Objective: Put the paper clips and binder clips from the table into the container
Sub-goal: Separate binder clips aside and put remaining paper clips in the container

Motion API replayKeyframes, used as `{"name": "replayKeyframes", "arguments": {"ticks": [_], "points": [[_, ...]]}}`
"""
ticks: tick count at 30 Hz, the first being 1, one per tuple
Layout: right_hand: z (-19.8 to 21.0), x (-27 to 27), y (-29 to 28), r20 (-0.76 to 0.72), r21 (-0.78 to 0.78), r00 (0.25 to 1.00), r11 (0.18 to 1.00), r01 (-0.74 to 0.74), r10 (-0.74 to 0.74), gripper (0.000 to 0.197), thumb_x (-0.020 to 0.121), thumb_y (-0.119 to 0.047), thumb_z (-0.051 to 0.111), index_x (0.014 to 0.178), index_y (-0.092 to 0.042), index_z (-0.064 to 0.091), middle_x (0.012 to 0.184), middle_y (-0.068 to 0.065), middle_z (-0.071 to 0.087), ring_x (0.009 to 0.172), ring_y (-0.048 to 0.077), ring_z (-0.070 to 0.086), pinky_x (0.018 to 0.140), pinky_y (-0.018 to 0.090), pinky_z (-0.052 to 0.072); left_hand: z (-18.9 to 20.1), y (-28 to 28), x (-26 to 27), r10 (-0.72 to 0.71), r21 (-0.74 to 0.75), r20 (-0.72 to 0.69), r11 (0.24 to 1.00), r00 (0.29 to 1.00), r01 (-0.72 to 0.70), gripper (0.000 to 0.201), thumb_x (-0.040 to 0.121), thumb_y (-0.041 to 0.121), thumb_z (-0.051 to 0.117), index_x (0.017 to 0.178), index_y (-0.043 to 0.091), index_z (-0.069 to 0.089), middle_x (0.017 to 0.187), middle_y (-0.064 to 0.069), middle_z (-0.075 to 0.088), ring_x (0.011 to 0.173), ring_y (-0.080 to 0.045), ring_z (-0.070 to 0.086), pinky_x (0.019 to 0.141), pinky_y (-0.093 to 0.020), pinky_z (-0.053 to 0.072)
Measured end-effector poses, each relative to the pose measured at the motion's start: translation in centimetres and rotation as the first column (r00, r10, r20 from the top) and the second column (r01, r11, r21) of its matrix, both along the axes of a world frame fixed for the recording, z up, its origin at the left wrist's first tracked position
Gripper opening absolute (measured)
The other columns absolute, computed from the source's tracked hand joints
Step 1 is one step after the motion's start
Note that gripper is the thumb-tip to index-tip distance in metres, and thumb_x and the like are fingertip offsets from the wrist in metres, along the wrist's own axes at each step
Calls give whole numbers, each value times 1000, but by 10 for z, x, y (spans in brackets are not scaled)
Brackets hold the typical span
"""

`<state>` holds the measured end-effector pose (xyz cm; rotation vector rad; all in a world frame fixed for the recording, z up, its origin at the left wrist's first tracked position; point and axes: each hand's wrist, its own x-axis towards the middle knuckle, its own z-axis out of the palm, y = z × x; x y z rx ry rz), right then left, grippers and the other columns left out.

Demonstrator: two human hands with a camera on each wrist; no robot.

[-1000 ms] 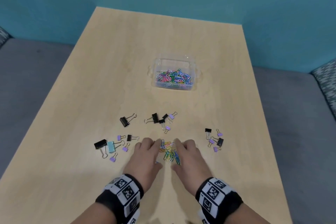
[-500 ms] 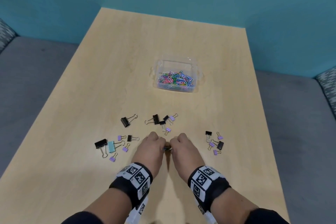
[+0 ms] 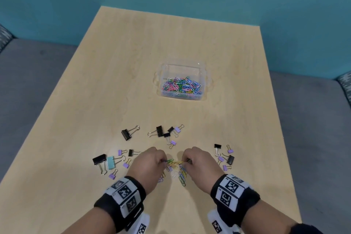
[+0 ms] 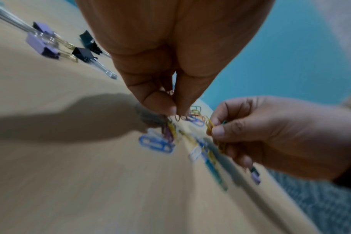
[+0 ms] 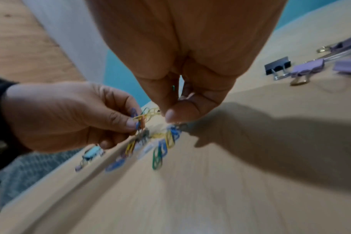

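Note:
The clear plastic container (image 3: 202, 89) sits mid-table with many coloured paper clips inside. Near the front edge my left hand (image 3: 163, 161) and right hand (image 3: 187, 160) each pinch a few coloured paper clips (image 3: 175, 163) just above the table. More loose paper clips (image 3: 181, 176) lie under and between the hands. In the left wrist view my left hand (image 4: 175, 111) pinches clips, and the right hand (image 4: 214, 130) holds a yellow one. In the right wrist view the right hand (image 5: 167, 116) pinches clips opposite the left hand (image 5: 133, 122). Both wrist views are blurred.
Binder clips lie scattered on the wooden table (image 3: 95, 81): black, teal and purple ones (image 3: 110, 161) to the left, black and purple ones (image 3: 165, 133) ahead of the hands, and a group (image 3: 225, 156) to the right. A grey sofa surrounds the table.
The hands closed together over the loose paper clips, then rose a little and drew apart, each pinching clips. Several clips stay on the table beneath them.

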<state>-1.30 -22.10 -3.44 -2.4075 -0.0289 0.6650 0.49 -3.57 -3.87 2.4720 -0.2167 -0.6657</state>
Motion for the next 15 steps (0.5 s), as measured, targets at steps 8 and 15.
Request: {"name": "replayKeyframes", "arguments": {"ticks": [8,15], "points": [[45,83,-34,-116,252,976,945,209,-184,14,85,-8,59,74,-17,60,57,-5,55,45,13,58,38,18,36,52,-2,81,152,-389,-189,895,970,-216,16,81,2,68,71,13,63,57,-12,58,42,-15,50,45,-24,43],[63,199,-47,216,118,946,968,220,-241,16,81,-8,58,69,-19,59,61,-4,59,61,24,64,59,36,55,67,-43,200,229,-317,120,931,966,-182,19,80,9,68,68,21,60,57,1,57,46,-14,56,52,-27,51]]}}
